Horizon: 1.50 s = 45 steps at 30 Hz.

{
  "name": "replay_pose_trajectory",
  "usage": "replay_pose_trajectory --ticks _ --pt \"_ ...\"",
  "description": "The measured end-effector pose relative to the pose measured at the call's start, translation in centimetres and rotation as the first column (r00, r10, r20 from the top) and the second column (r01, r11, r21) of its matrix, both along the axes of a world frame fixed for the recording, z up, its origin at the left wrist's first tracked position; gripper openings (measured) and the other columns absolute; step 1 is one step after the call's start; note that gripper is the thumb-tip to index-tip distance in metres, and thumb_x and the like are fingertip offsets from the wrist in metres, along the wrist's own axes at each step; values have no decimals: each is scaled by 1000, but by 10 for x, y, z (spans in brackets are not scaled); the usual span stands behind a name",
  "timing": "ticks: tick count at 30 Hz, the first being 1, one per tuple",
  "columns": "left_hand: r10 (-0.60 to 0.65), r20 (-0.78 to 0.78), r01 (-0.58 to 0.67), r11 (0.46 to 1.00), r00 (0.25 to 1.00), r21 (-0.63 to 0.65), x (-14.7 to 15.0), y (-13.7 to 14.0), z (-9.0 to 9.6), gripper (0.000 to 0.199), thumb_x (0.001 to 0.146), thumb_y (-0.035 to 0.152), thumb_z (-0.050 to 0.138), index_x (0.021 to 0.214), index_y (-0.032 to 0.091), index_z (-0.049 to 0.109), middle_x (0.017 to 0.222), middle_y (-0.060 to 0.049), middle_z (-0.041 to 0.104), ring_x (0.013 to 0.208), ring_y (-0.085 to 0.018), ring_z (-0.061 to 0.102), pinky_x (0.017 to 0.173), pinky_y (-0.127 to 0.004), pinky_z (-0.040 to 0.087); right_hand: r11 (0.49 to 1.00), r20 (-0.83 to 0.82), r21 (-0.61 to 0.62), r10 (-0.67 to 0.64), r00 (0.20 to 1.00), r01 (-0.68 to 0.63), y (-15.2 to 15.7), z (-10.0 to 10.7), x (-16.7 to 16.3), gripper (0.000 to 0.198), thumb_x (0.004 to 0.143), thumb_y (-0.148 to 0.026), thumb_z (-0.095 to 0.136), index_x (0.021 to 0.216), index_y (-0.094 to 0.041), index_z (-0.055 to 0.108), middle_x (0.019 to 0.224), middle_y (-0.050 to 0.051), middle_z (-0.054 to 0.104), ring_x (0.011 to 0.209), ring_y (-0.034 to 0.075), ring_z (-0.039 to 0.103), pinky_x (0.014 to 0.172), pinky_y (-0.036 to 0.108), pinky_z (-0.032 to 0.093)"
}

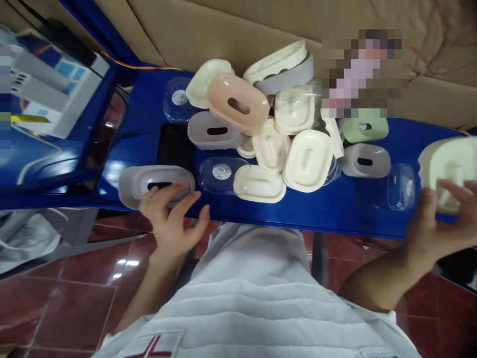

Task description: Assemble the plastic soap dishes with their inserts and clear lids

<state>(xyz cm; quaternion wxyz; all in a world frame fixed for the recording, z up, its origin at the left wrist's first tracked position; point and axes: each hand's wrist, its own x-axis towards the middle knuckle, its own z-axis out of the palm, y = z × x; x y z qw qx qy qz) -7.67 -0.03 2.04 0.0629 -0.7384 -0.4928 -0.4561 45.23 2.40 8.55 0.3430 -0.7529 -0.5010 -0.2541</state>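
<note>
My left hand (173,216) is open, fingers spread, its fingertips over the near side of a grey oval plastic box (128,186) with a slot in its bottom. Whether they press on it I cannot tell. At the far right, my right hand (447,219) has its thumb and fingers apart over a cream oval plastic piece (452,159) with a wavy edge, cut off by the frame. A clear plastic cover (400,186) lies just left of that hand. Between the hands are several cream lids (308,161) and another clear cover (222,175) with a round label.
More oval boxes lie piled along the back of the blue table (298,214): a peach one (238,102), grey ones (216,130) and a green one (372,128). A dark flat object (173,144) lies behind the left box. Brown cardboard (223,30) stands behind.
</note>
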Motion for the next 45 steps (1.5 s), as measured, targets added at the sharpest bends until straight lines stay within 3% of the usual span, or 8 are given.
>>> replay_pose_trajectory --ticks 9,15,20,25,31,35,37,45 --pt "126 -66 -133 983 990 -123 -34 -9 -31 27 94 27 83 121 29 78 123 -13 78 122 -38 71 109 -63 48 998 -89 -32 -49 995 46 -9 -90 62 30 84 -39 70 105 -24 83 110 18 82 120 42 74 105 63 56" --pt "128 89 -126 992 988 -22 -16 -5 -22 13 94 30 79 107 27 75 109 -12 80 113 -36 75 101 -61 55 980 -59 -177 -107 993 95 29 -81 94 29 81 -15 77 110 -18 81 114 18 80 123 37 72 109 53 54" --pt "-235 -62 236 971 970 20 36 0 -5 13 94 20 79 103 29 73 102 -1 83 107 -25 79 103 -48 55 969 -12 -245 8 1000 -11 73 -66 110 36 79 -10 83 115 -11 82 115 20 78 129 32 67 114 47 50" --pt "-403 -231 421 906 886 36 80 3 19 16 101 11 71 108 26 72 109 1 85 114 -19 78 107 -41 54 888 -126 -448 49 991 -101 103 -58 118 45 88 -38 85 125 -14 82 157 26 59 158 45 46 129 71 30" --pt "-529 -206 548 835 823 44 107 -7 27 6 101 17 74 104 22 76 106 1 83 109 -18 77 93 -36 55 836 63 37 545 836 -548 21 -40 -7 42 112 -42 50 139 -20 75 137 18 73 136 35 68 114 60 53" --pt "-663 -212 684 728 718 43 130 -15 19 13 107 24 66 104 25 78 111 1 82 111 -19 77 84 -33 59 407 9 -31 913 407 -913 -51 -40 -126 48 114 -61 45 121 -28 80 114 7 78 109 25 77 102 47 60" --pt "-709 -189 726 687 679 32 139 -17 16 19 110 26 61 105 25 78 109 0 82 105 -20 77 80 -34 60 313 -69 -32 947 314 -949 -70 -49 -159 56 115 -63 37 121 -27 80 113 7 79 108 25 75 106 50 59" --pt "-714 -157 725 688 683 23 146 -12 14 14 106 29 74 95 22 77 99 -2 82 96 -17 75 86 -35 58 411 -282 42 879 384 -911 -66 -76 -158 50 118 -47 36 119 -25 81 87 3 76 85 21 72 105 50 56"
